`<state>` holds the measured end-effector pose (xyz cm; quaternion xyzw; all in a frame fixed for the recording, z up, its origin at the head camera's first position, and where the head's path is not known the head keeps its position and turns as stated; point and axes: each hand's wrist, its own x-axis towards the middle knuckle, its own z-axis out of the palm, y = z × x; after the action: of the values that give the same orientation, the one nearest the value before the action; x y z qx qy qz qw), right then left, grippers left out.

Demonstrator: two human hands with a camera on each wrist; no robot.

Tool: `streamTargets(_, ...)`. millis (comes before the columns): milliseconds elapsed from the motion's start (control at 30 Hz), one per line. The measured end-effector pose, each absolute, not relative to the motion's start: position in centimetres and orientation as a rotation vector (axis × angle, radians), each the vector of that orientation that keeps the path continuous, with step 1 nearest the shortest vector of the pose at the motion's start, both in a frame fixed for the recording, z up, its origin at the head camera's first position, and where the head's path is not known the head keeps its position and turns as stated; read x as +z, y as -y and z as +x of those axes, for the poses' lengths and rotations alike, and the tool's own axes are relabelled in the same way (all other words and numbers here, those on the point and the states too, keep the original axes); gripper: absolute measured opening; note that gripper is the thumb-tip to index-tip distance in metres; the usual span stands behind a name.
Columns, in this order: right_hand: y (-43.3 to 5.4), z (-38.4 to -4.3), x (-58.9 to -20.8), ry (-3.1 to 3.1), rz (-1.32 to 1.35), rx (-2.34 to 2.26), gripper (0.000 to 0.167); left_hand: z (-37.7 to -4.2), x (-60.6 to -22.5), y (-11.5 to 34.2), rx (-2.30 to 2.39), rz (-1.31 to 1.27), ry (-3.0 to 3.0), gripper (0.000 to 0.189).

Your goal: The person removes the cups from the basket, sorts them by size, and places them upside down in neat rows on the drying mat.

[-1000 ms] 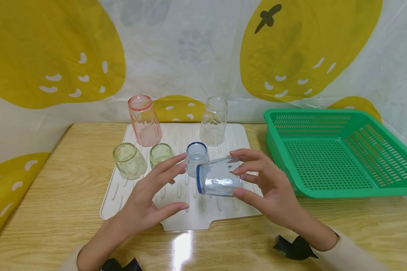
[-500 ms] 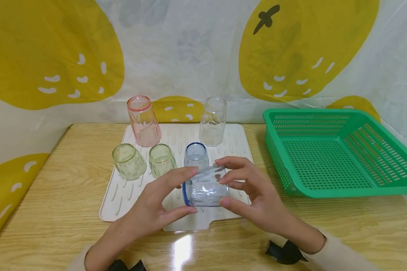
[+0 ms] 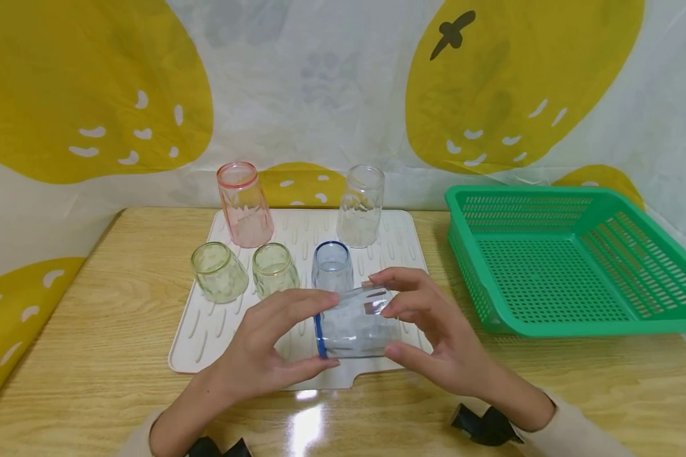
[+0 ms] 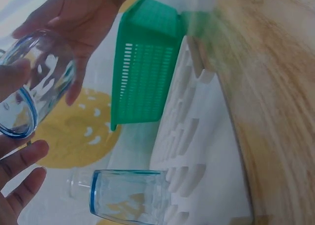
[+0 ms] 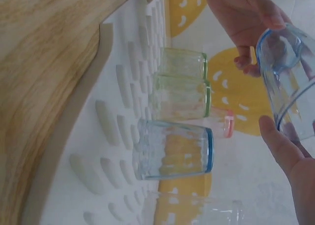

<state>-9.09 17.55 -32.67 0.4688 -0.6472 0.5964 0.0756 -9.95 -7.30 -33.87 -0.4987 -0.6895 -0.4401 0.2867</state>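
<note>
A clear drinking glass with a blue edge (image 3: 357, 327) lies sideways in the air above the front of a white drying mat (image 3: 191, 343). My left hand (image 3: 263, 339) holds it around the blue-edged end, thumb below and fingers above. My right hand (image 3: 437, 333) grips the other end between thumb and fingers. In the left wrist view the held glass (image 4: 42, 80) is tilted, its blue edge toward the left fingers. A second blue-edged glass (image 3: 333, 270) stands on the mat just behind it, partly hidden by the held one.
Two green-tinted glasses (image 3: 220, 276) stand at the mat's left, with a pink glass (image 3: 246, 209) behind them. A colourless glass (image 3: 360, 209) stands at the back right. A green plastic basket (image 3: 491, 298) sits right of the mat on the wooden table (image 3: 91, 355).
My left hand has closed in on the blue-edged end of the glass and now holds it too. The glass has come down and nearer, with the right hand keeping its grip.
</note>
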Motion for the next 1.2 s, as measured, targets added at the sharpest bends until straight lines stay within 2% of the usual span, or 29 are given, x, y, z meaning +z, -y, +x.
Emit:
streamTargets(233,-17.8,-9.6,-32.8,1.980,1.501,1.639,0.032,-9.9,-33.4,7.2,-1.136,-1.347,1.839,0.054)
streamTargets(633,-17.7,-10.5,-32.4,2.012,1.675,0.982,0.044,-9.4,-33.4,7.5,-1.070,-1.303,1.939,0.054)
streamTargets(800,-17.2,-10.4,-31.9,1.991,1.685,0.718,0.044,-9.5,-33.5,7.4,-1.091,-1.300,1.972,0.054)
streamTargets(1067,-16.5,-9.7,-31.8,2.014,1.701,0.615,0.056,-9.2,-33.7,7.0,-0.999,-1.323,2.044,0.058)
streamTargets(1200,-16.4,-9.6,-31.8,2.022,1.703,0.609,0.055,-9.0,-33.6,6.9,-0.943,-1.314,2.041,0.060)
